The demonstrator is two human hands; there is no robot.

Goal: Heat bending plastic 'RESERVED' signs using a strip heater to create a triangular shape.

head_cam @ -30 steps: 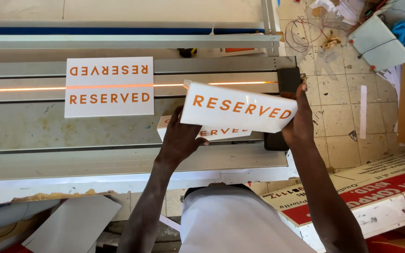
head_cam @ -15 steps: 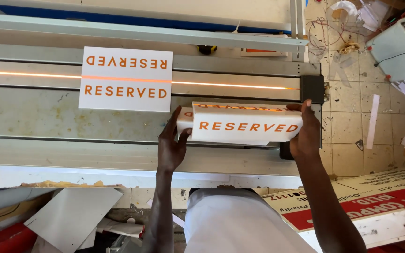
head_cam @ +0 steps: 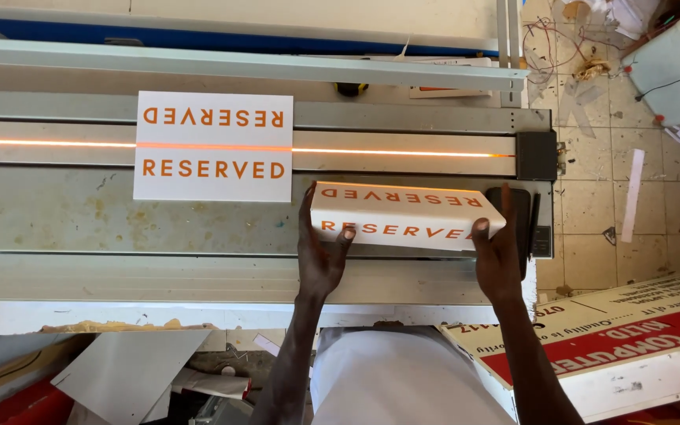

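Folded white sign (head_cam: 407, 215) with orange lettering sits on the metal bench (head_cam: 120, 212), right of centre, held at both ends. Left hand (head_cam: 320, 252) grips its left end, thumb on the near face, fingers curled behind. Right hand (head_cam: 499, 256) pinches its right end, thumb on top. A flat sign (head_cam: 213, 146) lies farther left, across the glowing orange line (head_cam: 395, 151)
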